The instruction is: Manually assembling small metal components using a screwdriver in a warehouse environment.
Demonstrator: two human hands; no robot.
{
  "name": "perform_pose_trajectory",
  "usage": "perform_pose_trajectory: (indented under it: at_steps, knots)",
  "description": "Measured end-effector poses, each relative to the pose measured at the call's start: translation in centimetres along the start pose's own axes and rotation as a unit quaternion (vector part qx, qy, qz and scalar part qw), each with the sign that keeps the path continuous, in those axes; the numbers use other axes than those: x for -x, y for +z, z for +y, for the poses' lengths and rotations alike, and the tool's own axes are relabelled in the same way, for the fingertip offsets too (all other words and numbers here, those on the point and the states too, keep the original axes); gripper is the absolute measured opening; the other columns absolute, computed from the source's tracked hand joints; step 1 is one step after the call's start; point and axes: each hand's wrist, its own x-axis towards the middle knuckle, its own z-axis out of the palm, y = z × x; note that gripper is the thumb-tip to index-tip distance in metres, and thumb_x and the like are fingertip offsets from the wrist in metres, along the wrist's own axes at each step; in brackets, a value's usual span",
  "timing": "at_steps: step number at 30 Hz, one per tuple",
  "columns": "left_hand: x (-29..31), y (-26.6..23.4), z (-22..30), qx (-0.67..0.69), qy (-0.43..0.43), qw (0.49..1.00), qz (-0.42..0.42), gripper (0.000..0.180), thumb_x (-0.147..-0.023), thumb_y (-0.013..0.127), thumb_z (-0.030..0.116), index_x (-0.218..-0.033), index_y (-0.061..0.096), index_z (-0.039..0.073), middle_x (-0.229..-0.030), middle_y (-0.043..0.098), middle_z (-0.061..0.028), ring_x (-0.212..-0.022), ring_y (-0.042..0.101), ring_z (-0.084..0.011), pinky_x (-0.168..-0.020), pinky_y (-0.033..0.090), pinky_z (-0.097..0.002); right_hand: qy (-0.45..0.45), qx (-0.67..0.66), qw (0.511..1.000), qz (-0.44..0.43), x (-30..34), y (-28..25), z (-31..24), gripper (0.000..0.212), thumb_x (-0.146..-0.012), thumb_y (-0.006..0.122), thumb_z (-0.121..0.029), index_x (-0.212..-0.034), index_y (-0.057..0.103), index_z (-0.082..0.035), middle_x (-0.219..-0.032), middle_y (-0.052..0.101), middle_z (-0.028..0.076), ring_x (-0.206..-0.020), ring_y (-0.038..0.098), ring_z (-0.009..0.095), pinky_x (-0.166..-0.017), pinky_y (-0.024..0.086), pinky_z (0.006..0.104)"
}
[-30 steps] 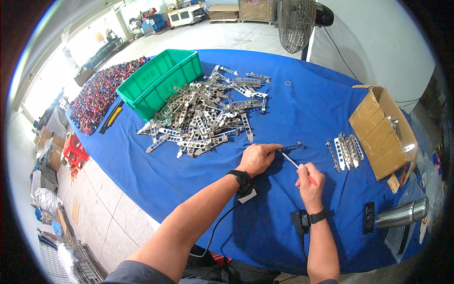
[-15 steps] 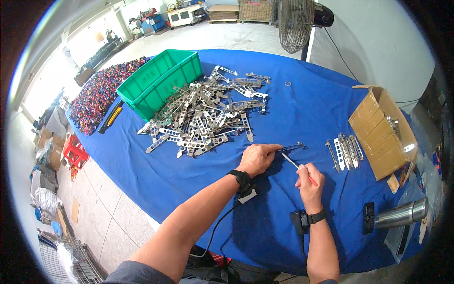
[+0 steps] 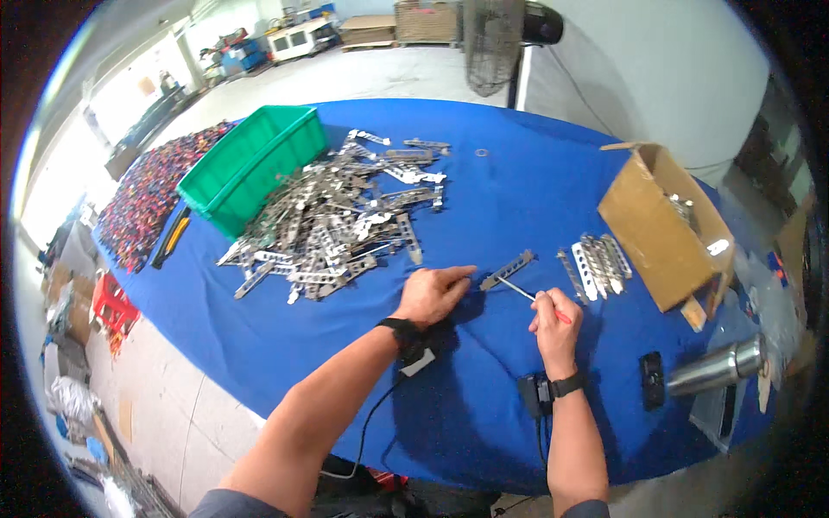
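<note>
A perforated metal strip (image 3: 515, 265) lies slanted on the blue cloth between my hands. My left hand (image 3: 434, 295) hovers or rests just left of its lower end, index finger stretched out, the other fingers loosely curled, with nothing seen in it. Held like a pen in my right hand (image 3: 555, 324) is a slim tool (image 3: 516, 288) with a pale shaft and red handle, probably a screwdriver. Its tip reaches the strip's lower edge; whether it touches cannot be made out. Several similar strips (image 3: 596, 266) lie side by side to the right of my right hand.
A large heap of metal strips (image 3: 332, 229) spreads beside a green crate (image 3: 250, 164). Small multicoloured pieces (image 3: 155, 190) are piled at far left. To the right stand a cardboard box (image 3: 661, 229), a steel flask (image 3: 717, 367) and a black object (image 3: 652, 380). A fan (image 3: 494, 47) stands behind.
My left hand has come off the strip, which now lies more fully in sight and at a steeper slant. The tool stays in my right hand. The whole view has shifted.
</note>
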Motion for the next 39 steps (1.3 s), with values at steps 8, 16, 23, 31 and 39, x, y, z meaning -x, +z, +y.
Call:
perform_pose_trajectory:
  at_steps: [8, 16, 23, 31, 39]
  knots:
    - [-0.8, -1.0, -0.5, -0.088, -0.018, 0.987, 0.131, 0.025, -0.089, 0.060, 0.020, -0.109, 0.072, 0.012, -0.093, 0.069, -0.0136, -0.087, 0.067, -0.0352, -0.077, 0.053, -0.0441, 0.070, 0.000, 0.989, 0.130, -3.2, -10.0, 1.7, 0.027, -0.087, 0.051, -0.010, -0.062, 0.056, 0.000, -0.050, 0.051, 0.002, -0.036, 0.047, 0.010, -0.035, 0.032, 0.0267]
    - [-1.5, -4.3, -2.3, -0.306, -0.094, 0.946, 0.057, 0.022, -0.089, 0.061, 0.024, -0.105, 0.071, 0.012, -0.100, 0.063, -0.0182, -0.091, 0.066, -0.0383, -0.079, 0.054, -0.0478, 0.031, -0.002, 0.999, 0.041, -2.7, -5.4, 1.4, 0.032, -0.097, 0.058, -0.022, -0.070, 0.058, -0.004, -0.051, 0.052, 0.002, -0.044, 0.054, 0.011, -0.042, 0.039, 0.0279]
    - [-1.4, -4.1, -3.6, -0.243, -0.063, 0.965, 0.070, 0.017, -0.082, 0.063, 0.021, -0.088, 0.069, 0.006, -0.096, 0.063, -0.0195, -0.090, 0.063, -0.0395, -0.081, 0.051, -0.0475, -0.013, 0.114, 0.977, 0.180, -3.2, -7.7, 2.9, 0.031, -0.096, 0.056, -0.017, -0.070, 0.054, -0.001, -0.054, 0.051, 0.010, -0.043, 0.053, 0.017, -0.042, 0.040, 0.0342]
    - [-0.8, -4.3, -2.0, -0.204, -0.043, 0.978, 0.019, 0.017, -0.078, 0.063, 0.016, -0.091, 0.068, 0.005, -0.093, 0.062, -0.0171, -0.090, 0.063, -0.0371, -0.081, 0.051, -0.0443, 0.045, -0.038, 0.996, 0.071, -1.8, -3.8, 1.2, 0.034, -0.097, 0.057, -0.017, -0.067, 0.055, -0.003, -0.057, 0.055, 0.004, -0.042, 0.052, 0.011, -0.040, 0.040, 0.0285]
    - [-0.8, -4.0, 0.2, -0.018, -0.013, 1.000, -0.008, 0.018, -0.090, 0.062, 0.016, -0.100, 0.062, 0.002, -0.092, 0.069, -0.0147, -0.083, 0.066, -0.0281, -0.074, 0.052, -0.0391, 0.080, -0.088, 0.993, 0.018, -1.0, -1.7, 0.8, 0.033, -0.094, 0.059, -0.017, -0.064, 0.055, -0.002, -0.057, 0.056, 0.004, -0.043, 0.053, 0.010, -0.041, 0.040, 0.0268]
